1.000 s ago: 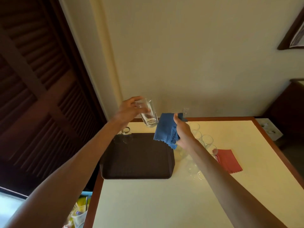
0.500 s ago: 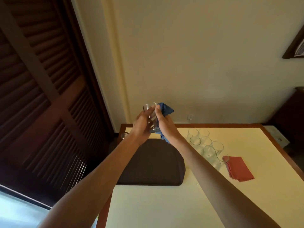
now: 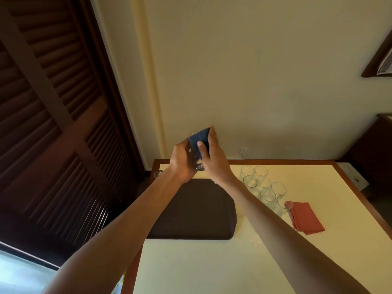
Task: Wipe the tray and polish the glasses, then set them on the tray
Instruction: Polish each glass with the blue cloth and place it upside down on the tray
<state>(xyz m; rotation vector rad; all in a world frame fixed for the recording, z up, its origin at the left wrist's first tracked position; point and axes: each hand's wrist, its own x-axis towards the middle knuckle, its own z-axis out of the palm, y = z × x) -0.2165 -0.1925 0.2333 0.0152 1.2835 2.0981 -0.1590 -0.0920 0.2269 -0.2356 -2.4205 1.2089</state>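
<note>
At frame centre the left hand [image 3: 182, 164] grips a clear tumbler [image 3: 198, 166], tilted near upright, while the right hand [image 3: 213, 159] pinches a blue cloth [image 3: 199, 138] over its mouth, both just above the brown tray [image 3: 197, 211]'s far edge.

Lived-in room, home or hotel: louvred wooden doors [image 3: 53, 124], framed picture [image 3: 385, 64], wood-edged table [image 3: 212, 268].

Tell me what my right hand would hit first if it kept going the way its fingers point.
Probably the wall. The right hand, holding the cloth on the glass, points up and away; nothing else shows in that line, though depth is unclear.
</note>
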